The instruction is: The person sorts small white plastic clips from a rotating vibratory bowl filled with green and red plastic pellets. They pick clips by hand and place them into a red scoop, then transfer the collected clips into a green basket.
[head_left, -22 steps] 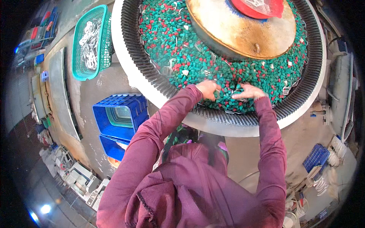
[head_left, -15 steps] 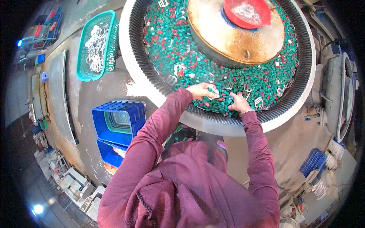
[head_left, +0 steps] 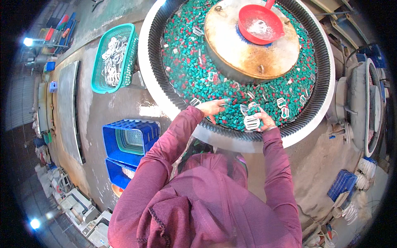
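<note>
Right hand (head_left: 261, 120) grips bunch of white buckles (head_left: 251, 122) over near rim of round tub (head_left: 331, 103). Left hand (head_left: 211, 108), fingers loosely spread, rests on green pellets (head_left: 194, 74) just beside it (whether it holds anything, cannot tell). Red scoop (head_left: 260, 24) sits on rusty centre dome (head_left: 248, 53) beyond both hands. Green basket (head_left: 101, 68) far left; blue crates (head_left: 128, 140) below left arm.

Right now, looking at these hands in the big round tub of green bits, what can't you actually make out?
- Head view: whether the left hand grips anything; its palm faces down into the green bits.
- How many metal pieces the right hand holds; its fingers cover them.
- What lies in the red scoop: pale, too small to tell.
- The blue crates: their contents are partly behind the left sleeve.
</note>
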`<action>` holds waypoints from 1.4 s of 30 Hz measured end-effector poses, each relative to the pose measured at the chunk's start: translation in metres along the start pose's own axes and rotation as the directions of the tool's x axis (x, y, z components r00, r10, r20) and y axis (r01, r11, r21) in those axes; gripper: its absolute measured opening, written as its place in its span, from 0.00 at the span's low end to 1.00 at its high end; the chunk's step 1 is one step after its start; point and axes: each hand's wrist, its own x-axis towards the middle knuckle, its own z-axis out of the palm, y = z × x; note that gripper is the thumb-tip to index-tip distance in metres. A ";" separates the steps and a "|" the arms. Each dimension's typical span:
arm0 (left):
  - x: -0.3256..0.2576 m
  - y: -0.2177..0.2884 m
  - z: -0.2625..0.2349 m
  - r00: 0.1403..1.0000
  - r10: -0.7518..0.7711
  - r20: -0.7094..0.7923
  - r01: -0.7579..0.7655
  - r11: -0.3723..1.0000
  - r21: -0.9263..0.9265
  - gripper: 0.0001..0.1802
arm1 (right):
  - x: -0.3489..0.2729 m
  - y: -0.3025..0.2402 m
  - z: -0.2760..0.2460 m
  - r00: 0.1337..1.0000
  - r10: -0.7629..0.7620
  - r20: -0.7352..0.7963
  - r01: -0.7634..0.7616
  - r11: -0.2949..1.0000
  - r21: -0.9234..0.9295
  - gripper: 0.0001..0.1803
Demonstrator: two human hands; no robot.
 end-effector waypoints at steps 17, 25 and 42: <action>-0.004 0.044 0.041 0.823 0.419 -0.384 -0.418 0.904 0.091 0.07 | 0.002 -0.020 0.075 0.983 -0.103 -0.149 0.073 0.978 -0.197 0.27; -0.028 0.049 0.021 0.806 0.395 -0.440 -0.524 0.822 -0.223 0.42 | 0.007 -0.005 0.080 0.898 -0.372 -0.234 0.377 0.926 -0.028 0.24; -0.038 0.066 0.025 0.880 0.470 -0.072 -0.352 0.542 -0.763 0.20 | 0.012 -0.005 0.053 0.928 -0.340 -0.152 0.299 0.923 -0.241 0.14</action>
